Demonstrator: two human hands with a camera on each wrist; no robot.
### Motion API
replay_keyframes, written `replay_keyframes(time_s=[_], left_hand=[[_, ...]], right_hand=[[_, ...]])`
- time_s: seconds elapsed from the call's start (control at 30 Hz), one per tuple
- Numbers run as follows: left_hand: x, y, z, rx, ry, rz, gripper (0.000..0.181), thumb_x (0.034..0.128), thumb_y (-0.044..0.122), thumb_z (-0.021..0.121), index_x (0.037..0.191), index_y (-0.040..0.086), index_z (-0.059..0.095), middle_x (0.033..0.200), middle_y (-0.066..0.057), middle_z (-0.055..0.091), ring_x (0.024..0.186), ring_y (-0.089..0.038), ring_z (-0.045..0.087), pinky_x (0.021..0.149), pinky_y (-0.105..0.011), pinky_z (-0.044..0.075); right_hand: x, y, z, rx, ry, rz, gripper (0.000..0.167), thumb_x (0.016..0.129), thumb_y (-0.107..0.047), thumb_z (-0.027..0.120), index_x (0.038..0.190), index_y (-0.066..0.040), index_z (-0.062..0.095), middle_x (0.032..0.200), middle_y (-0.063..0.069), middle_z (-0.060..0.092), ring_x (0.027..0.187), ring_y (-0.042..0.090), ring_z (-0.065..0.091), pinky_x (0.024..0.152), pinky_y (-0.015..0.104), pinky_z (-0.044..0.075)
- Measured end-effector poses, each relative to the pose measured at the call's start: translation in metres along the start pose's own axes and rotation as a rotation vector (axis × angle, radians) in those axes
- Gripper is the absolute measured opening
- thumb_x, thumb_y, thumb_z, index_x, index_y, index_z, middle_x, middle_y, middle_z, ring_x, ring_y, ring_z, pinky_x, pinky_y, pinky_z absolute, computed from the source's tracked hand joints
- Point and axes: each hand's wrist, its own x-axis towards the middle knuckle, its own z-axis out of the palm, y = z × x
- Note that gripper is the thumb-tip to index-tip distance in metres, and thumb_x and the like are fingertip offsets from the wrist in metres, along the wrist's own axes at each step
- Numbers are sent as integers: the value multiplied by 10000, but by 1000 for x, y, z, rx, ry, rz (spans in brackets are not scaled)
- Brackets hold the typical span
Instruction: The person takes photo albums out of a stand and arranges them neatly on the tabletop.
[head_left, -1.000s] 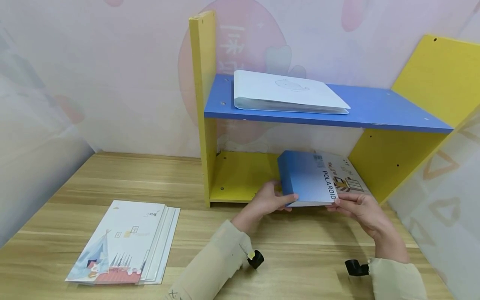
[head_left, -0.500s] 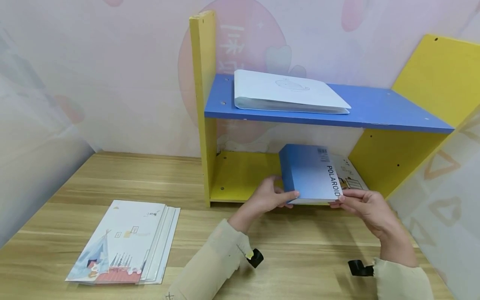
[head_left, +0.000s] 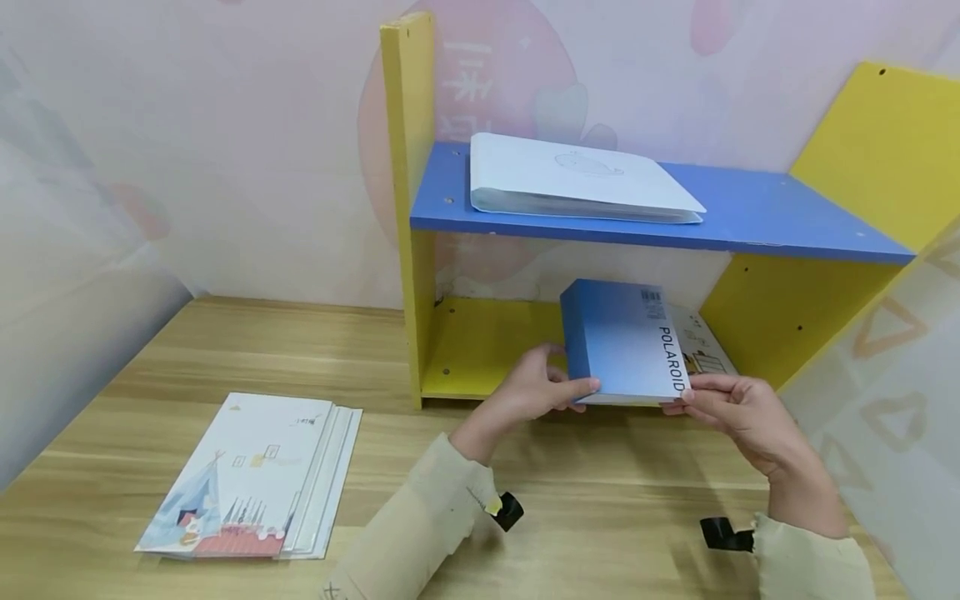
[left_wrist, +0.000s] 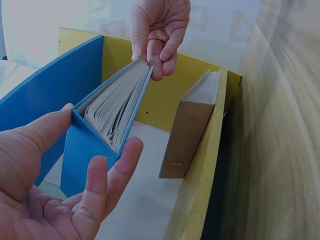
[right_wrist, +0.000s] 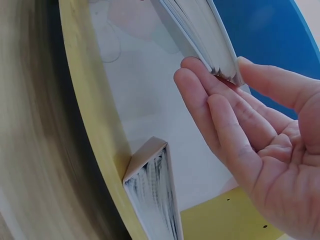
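Observation:
A thick blue-to-white photo album (head_left: pixel 626 342) marked POLAROID is held level at the front of the lower yellow shelf (head_left: pixel 487 333). My left hand (head_left: pixel 536 387) grips its near left corner, thumb on top and fingers below. At the near right corner my right hand (head_left: pixel 738 408) pinches the covers; the right wrist view shows that thumb and fingers (right_wrist: pixel 232 125) on either side of the page edges. Below and to the right lies a second album (head_left: pixel 705 346), partly hidden in the head view. Its brown spine (left_wrist: pixel 186 142) shows in the left wrist view, on the shelf.
On the blue upper shelf (head_left: pixel 765 204) lies a white album with a whale drawing (head_left: pixel 585 175). White albums with a tent picture (head_left: pixel 240 475) lie overlapping on the wooden table (head_left: pixel 600 517) at left. Yellow side panels (head_left: pixel 411 208) bound the shelf.
Both hands have lifted the blue album slightly and shifted it a little right and deeper over the shelf. It hides more of the album beneath. The head view has tilted slightly.

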Motion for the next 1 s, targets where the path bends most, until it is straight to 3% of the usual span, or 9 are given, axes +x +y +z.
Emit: replay_keyframes(time_s=[0.17,0.4,0.63,0.9,1.0], left_hand=[[-3,2,-5,0,0,1,872,896,343,748,1539,19,256,869,-109,743,788,-201,737,713,-294,536],[-10,1,-11,-27,-2,-1,850,905,327,739,1537,28,256,889,-126,745,798,-209,735,767,-334,554],[-15,1,-19,-6,7,-5,861,891,346,753,1537,51,267,855,-81,743,780,-170,706,692,-278,497],[-26,-1,-27,23,2,-4,866,902,344,740,1542,35,246,876,-86,754,792,-198,693,898,-488,547],[-28,-2,-28,26,-9,4,857,903,337,741,1537,28,253,861,-100,749,781,-189,703,916,-504,539]], right_hand=[[2,-5,5,7,-10,-11,271,1002,5,533,1096,-139,742,1075,-42,744,942,136,738,887,192,551],[7,-9,12,40,-28,1,285,996,9,542,1122,-164,730,1124,-62,734,941,160,744,894,213,554],[10,-11,16,23,-59,-3,300,992,22,542,1116,-167,739,1116,-46,740,940,161,743,883,211,557],[13,-13,20,15,-115,9,313,996,21,534,1143,-184,720,1142,-33,735,981,175,734,917,182,534],[11,-11,21,25,-130,20,346,996,30,527,1153,-216,712,1139,-35,740,985,171,737,928,163,522]])
